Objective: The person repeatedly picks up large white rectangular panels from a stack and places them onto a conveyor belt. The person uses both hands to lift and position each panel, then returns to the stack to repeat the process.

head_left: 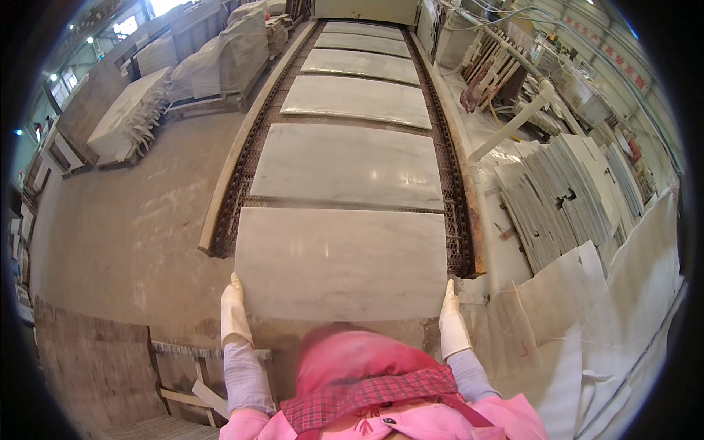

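Observation:
A pale, grey-veined marble slab (341, 264) lies in front of me, its far part on the conveyor and its near end jutting out past the conveyor's end toward my apron (359, 367). On the slab's left edge, close to its near corner, is my left hand (234, 312) in a cream glove, thumb up and the other fingers hidden. My right hand (452, 319), gloved alike, grips the opposite edge at about the same height. Beyond it, another slab (348, 165) rests on the mesh belt with a narrow gap between them.
Several more slabs, such as one slab (356, 99), line the belt toward a machine housing (367, 10). Chains and rails (462, 213) flank it. Stacked stone sheets (565, 198) stand at right, a wrapped pallet (220, 66) at far left, a wooden board (95, 367) at near left.

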Available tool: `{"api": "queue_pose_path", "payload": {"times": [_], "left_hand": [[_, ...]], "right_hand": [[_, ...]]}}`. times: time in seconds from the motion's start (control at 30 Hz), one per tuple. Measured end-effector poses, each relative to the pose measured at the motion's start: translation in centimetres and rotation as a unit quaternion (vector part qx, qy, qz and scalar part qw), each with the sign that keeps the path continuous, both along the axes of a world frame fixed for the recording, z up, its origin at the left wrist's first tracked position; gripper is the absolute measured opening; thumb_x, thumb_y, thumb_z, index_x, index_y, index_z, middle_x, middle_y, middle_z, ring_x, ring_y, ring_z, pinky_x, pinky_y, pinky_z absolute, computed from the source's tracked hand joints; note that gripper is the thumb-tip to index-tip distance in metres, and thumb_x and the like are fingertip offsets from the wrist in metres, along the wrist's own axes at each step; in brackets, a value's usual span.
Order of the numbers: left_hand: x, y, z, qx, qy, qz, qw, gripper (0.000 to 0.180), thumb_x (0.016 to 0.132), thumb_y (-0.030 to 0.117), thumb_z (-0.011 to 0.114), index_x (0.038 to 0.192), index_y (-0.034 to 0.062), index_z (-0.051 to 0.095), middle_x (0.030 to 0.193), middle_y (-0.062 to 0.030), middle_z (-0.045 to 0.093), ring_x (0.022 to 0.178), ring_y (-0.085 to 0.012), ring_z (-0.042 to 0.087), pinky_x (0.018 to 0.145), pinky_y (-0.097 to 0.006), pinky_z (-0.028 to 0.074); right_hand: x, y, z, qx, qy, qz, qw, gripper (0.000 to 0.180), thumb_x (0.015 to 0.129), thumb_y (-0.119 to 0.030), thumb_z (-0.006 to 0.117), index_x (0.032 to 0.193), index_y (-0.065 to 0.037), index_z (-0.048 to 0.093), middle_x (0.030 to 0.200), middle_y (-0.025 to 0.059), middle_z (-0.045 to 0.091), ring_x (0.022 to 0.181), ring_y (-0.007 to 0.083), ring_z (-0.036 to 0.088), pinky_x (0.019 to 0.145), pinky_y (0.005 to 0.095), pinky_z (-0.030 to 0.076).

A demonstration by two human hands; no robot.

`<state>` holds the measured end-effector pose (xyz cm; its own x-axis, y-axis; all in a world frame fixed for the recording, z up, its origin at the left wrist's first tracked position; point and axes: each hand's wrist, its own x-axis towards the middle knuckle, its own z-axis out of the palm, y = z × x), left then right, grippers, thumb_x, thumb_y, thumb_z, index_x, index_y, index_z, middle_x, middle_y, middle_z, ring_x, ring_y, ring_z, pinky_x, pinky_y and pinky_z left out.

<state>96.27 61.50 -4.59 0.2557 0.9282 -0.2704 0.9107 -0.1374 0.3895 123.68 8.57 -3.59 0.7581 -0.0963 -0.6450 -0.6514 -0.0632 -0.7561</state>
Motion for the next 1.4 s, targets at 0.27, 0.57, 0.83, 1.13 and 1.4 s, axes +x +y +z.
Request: {"api": "queue_pose_path", "payload": {"times": [0.27, 0.57, 0.83, 1.13, 1.4], "left_hand": [[1.2, -1.1, 4.5, -0.05, 0.055, 0.001, 0.997, 0.082, 0.091, 0.063, 0.013, 0.104, 0.0011, 0.066, 0.103, -0.0259, 0.062, 0.106, -0.04, 0.056, 0.092, -0.046, 0.043], [0.4, -0.8, 3.6, -0.066, 0.022, 0.011, 0.998, 0.082, 0.091, 0.063, 0.013, 0.106, 0.0016, 0.066, 0.104, -0.0233, 0.063, 0.105, -0.038, 0.058, 0.093, -0.045, 0.043], [0.9, -0.7, 4.5, -0.077, 0.032, 0.013, 0.996, 0.083, 0.091, 0.064, 0.014, 0.108, 0.0008, 0.064, 0.107, -0.0244, 0.062, 0.108, -0.0378, 0.056, 0.094, -0.044, 0.042], [2.0, -2.3, 7.4, -0.075, 0.071, 0.023, 0.994, 0.081, 0.091, 0.064, 0.014, 0.11, 0.0024, 0.064, 0.109, -0.0247, 0.061, 0.11, -0.0388, 0.054, 0.095, -0.046, 0.041], [2.3, -2.6, 8.3, -0.101, 0.068, 0.044, 0.992, 0.077, 0.091, 0.063, 0.015, 0.115, 0.0058, 0.061, 0.115, -0.0232, 0.059, 0.113, -0.0372, 0.053, 0.096, -0.046, 0.04]], "right_hand": [[-2.3, 1.9, 5.5, -0.018, 0.009, -0.011, 1.0, 0.08, 0.087, -0.064, 0.041, 0.133, 0.002, 0.044, 0.134, 0.0135, 0.049, 0.121, 0.0247, 0.047, 0.102, 0.0361, 0.036], [-1.7, 0.6, 2.7, -0.084, 0.029, -0.027, 0.996, 0.082, 0.085, -0.067, 0.042, 0.123, 0.005, 0.052, 0.124, 0.0122, 0.057, 0.11, 0.0225, 0.054, 0.094, 0.033, 0.042], [-0.7, -0.9, -0.1, -0.16, 0.046, 0.015, 0.986, 0.081, 0.084, -0.069, 0.04, 0.116, 0.004, 0.059, 0.116, 0.0111, 0.062, 0.102, 0.0211, 0.06, 0.087, 0.0299, 0.046], [-2.3, 0.9, 5.2, -0.186, 0.021, 0.023, 0.982, 0.086, 0.083, -0.07, 0.04, 0.119, 0.007, 0.056, 0.119, 0.0148, 0.06, 0.107, 0.0252, 0.057, 0.093, 0.032, 0.043], [-2.1, 1.2, 6.3, -0.08, 0.025, 0.015, 0.996, 0.079, 0.087, -0.066, 0.039, 0.117, 0.004, 0.059, 0.114, 0.0114, 0.063, 0.099, 0.0213, 0.061, 0.084, 0.0298, 0.049]]}}
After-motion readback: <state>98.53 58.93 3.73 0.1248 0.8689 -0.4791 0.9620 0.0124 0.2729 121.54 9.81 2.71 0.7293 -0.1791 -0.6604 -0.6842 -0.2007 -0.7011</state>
